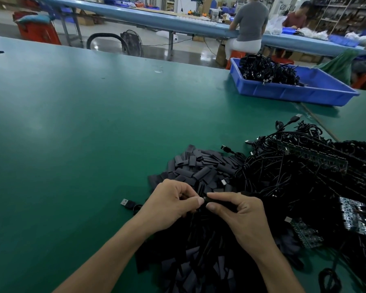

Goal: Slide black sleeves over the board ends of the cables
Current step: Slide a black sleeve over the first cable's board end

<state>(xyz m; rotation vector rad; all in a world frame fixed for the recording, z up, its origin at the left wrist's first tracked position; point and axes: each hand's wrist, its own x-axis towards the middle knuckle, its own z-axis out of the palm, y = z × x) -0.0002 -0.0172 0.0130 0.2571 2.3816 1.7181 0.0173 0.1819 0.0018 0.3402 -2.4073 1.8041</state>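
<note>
Sleeve pile [199,168]: loose black sleeves heaped on the green table [72,123], under and beyond both hands.
Right hand [241,212]: thumb and forefinger closed in a pinch on one black sleeve [218,200], held level above the pile.
Left hand [169,201]: fingers curled, thumb and forefinger pinching the left end of this sleeve; if a board end is inside, I cannot tell.
Cables [294,176]: black tangle with circuit boards [353,216], touching the pile on its right.
USB plug [126,203]: on the table, near the left hand.
Blue tray [283,94]: far right, more cables inside.

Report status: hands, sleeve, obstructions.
Left hand, right hand both pinching one black sleeve. Board end not visible. Sleeve pile and cable tangle close by, nothing blocking.
</note>
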